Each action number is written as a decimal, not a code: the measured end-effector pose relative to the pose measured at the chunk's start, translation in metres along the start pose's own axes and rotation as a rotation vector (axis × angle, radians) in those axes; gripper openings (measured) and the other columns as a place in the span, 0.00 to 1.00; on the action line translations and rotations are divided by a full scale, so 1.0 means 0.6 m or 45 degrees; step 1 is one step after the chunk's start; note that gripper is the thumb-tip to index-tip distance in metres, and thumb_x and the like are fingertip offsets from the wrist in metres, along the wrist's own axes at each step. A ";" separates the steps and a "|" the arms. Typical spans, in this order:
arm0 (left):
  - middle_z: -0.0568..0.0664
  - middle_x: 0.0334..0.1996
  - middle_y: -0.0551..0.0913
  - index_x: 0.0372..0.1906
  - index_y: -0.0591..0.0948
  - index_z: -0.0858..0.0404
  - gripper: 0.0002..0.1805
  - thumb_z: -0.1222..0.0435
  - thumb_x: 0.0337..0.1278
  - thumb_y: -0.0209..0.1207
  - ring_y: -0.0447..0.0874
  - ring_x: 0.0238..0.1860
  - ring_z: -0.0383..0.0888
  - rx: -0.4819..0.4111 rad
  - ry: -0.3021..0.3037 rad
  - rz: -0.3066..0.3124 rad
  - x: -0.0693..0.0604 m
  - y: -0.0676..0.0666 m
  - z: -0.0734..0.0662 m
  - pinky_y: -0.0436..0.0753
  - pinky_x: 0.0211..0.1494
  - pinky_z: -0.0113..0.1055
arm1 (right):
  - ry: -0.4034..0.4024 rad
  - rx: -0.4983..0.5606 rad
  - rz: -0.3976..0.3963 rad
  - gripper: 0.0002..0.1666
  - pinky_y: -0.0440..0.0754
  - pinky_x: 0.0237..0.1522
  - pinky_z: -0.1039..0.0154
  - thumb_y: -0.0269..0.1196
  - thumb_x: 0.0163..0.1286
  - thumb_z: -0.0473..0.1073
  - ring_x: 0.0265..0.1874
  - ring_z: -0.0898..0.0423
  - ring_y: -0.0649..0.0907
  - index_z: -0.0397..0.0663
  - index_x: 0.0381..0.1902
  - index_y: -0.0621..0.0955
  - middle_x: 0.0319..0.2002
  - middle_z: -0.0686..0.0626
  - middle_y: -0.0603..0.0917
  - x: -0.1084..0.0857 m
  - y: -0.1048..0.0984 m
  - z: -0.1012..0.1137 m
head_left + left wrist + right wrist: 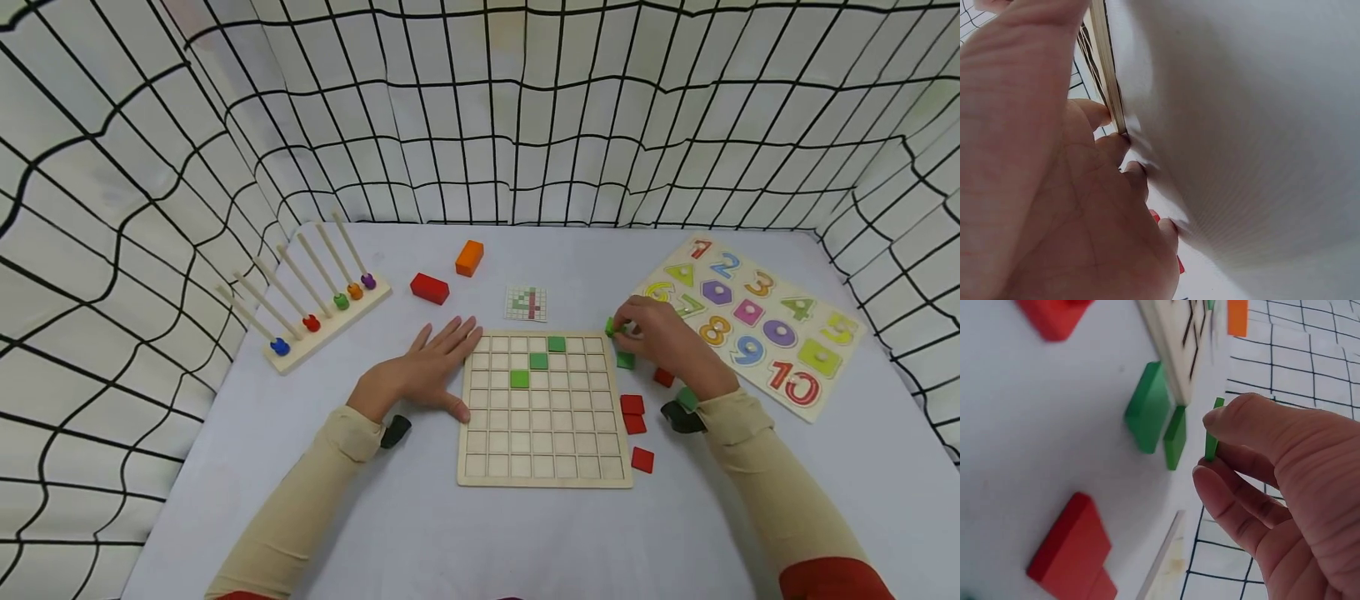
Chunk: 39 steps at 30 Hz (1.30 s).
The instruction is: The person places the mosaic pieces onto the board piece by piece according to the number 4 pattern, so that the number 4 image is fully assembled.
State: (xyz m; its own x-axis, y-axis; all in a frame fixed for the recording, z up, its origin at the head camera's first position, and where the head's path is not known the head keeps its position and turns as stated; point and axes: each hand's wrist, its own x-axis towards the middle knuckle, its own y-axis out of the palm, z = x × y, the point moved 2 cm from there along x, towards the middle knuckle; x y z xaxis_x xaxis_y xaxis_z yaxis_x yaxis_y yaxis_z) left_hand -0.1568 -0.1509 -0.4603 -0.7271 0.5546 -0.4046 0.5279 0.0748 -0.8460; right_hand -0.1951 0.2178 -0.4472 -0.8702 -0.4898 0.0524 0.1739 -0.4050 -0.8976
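My right hand (660, 340) pinches a small green square tile (1212, 432) between thumb and fingers, just off the upper right corner of a wooden grid board (491, 477). Three green tiles sit in the board's cells on a diagonal, one of them a green tile (538, 361) in the middle. With fingers spread, my left hand (427, 371) lies flat on the table, thumb and fingertips touching the board's left edge. Loose red tiles (642, 459) lie along the right side. Below the right hand are more loose tiles, including a green tile (1149, 409) near the board's corner.
Beyond the board lies a small pattern card (527, 304). A red block (430, 288) and an orange block (469, 258) are behind it to the left. A peg stand with beads (330, 329) stands at far left, a number puzzle board (750, 325) at right. Black netting surrounds the table.
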 end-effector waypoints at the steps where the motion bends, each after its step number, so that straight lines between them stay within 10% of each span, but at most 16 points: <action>1: 0.55 0.90 0.34 0.89 0.39 0.60 0.75 0.37 0.50 0.76 0.27 0.90 0.58 -0.001 0.001 0.001 0.000 0.000 0.000 0.32 0.88 0.67 | -0.014 0.001 -0.010 0.07 0.92 0.51 0.47 0.72 0.69 0.31 0.43 0.45 0.89 0.38 0.44 0.88 0.47 0.40 0.87 -0.001 -0.002 0.004; 25: 0.55 0.90 0.34 0.89 0.40 0.59 0.75 0.37 0.50 0.76 0.27 0.90 0.58 0.000 0.002 0.004 0.001 -0.002 0.000 0.31 0.88 0.67 | -0.481 -0.052 -0.025 0.09 0.91 0.45 0.57 0.77 0.64 0.31 0.44 0.49 0.85 0.42 0.40 0.87 0.46 0.43 0.87 -0.002 0.027 0.148; 39: 0.55 0.90 0.32 0.89 0.39 0.60 0.75 0.36 0.50 0.76 0.25 0.90 0.58 -0.011 0.005 0.015 0.002 -0.002 0.002 0.30 0.88 0.68 | -0.846 -0.068 0.055 0.02 0.88 0.48 0.68 0.76 0.66 0.33 0.43 0.53 0.85 0.41 0.37 0.93 0.40 0.47 0.90 0.014 0.097 0.229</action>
State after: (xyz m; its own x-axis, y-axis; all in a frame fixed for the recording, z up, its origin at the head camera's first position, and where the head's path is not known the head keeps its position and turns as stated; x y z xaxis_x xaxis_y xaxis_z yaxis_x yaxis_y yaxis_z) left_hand -0.1586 -0.1512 -0.4601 -0.7194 0.5584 -0.4130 0.5401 0.0759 -0.8382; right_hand -0.1288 0.0839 -0.4389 -0.3909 -0.8833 0.2590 0.1644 -0.3438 -0.9245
